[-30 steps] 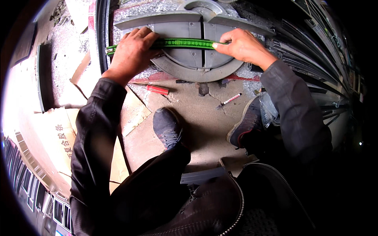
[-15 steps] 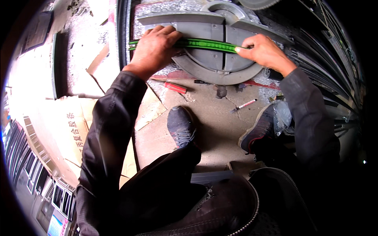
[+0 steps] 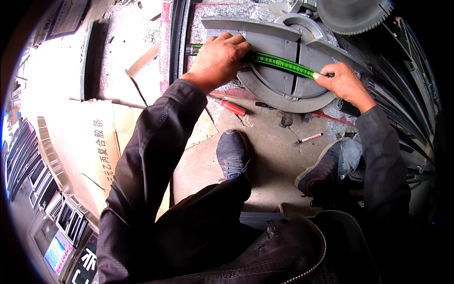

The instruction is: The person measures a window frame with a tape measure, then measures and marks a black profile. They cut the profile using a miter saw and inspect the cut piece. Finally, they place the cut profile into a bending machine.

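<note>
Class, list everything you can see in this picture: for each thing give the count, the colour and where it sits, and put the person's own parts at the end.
Measuring tape: one, green, stretched across the saw table between the two hands.
Saw table: one, grey, rounded, on the floor at the top.
Saw blade: one, grey, toothed, top right.
Red-handled tool: one, on the floor below the left hand.
Marker pen: one, white and red, on the floor between the shoes.
Cardboard sheets: several, tan, on the left.
Shoes: two, dark, on the concrete.
Left hand: one, pressing the tape down.
Right hand: one, pinching the tape's end.
</note>
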{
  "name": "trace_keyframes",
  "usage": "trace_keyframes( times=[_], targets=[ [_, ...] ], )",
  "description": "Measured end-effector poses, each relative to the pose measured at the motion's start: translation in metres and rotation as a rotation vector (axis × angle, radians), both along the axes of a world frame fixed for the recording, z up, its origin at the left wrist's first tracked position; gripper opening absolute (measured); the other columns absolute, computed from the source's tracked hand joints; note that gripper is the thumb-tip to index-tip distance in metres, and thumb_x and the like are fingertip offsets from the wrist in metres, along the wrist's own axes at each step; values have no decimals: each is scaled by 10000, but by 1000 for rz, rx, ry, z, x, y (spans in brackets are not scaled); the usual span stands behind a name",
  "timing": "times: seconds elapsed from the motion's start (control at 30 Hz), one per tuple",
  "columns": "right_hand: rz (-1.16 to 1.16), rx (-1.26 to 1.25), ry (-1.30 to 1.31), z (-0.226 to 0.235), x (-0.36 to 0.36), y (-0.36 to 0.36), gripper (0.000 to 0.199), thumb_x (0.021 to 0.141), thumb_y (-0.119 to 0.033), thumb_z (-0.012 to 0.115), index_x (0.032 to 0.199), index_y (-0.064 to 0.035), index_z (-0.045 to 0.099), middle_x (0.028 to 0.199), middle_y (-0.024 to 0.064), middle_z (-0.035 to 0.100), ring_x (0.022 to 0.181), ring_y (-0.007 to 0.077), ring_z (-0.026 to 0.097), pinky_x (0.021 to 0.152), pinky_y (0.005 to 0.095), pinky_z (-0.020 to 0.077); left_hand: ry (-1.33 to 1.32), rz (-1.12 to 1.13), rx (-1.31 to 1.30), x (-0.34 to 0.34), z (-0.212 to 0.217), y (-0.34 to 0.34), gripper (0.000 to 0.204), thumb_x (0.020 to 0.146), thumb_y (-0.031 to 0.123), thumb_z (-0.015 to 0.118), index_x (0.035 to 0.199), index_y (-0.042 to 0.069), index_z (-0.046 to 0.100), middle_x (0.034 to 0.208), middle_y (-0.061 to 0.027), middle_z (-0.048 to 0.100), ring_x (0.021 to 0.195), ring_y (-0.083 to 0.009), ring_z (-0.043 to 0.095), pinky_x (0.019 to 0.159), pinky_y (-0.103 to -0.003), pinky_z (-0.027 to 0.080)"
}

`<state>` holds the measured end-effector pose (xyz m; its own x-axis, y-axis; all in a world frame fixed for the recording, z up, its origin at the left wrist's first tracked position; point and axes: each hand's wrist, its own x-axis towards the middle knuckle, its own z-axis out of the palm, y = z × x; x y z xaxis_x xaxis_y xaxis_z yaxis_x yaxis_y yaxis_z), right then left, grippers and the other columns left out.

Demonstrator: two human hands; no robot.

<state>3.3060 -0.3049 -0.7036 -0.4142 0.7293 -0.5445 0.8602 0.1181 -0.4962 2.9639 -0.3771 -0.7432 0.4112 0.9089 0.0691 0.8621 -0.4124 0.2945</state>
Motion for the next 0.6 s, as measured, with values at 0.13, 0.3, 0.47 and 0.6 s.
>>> trace_keyframes(
  times=[0.13, 0.3, 0.47, 0.6],
  targets=[
    [-28, -9, 2, -4, 3, -1, 436, 912, -402, 755, 926, 33, 734, 604, 64, 474, 611, 149, 461, 582, 380, 402, 4, -3, -12, 1, -1, 1, 389, 828, 298, 813, 1152, 117, 699, 1074, -39, 660, 1096, -275, 621, 943, -409, 513],
    [0, 25, -25, 3, -14, -3, 429, 922, -404, 753, 914, 24, 727, 627, 89, 503, 635, 165, 482, 615, 384, 424, 27, 5, -12, 1, 1, 0, 384, 836, 310, 808, 1154, 122, 701, 1081, -36, 663, 1101, -270, 623, 944, -408, 513],
    [21, 20, -60, 7, -32, -5, 432, 923, -413, 750, 912, 19, 727, 628, 102, 505, 632, 178, 481, 621, 391, 435, 18, 10, 0, -1, 1, -2, 391, 840, 314, 804, 1171, 131, 704, 1089, -35, 666, 1115, -270, 624, 956, -421, 506],
    [10, 29, -64, 4, -27, -7, 423, 923, -410, 747, 926, 13, 736, 620, 96, 497, 617, 178, 470, 602, 395, 428, 1, -8, 17, 5, 0, 2, 377, 842, 277, 802, 1172, 123, 704, 1081, -44, 665, 1105, -274, 625, 944, -414, 513]
  ],
)
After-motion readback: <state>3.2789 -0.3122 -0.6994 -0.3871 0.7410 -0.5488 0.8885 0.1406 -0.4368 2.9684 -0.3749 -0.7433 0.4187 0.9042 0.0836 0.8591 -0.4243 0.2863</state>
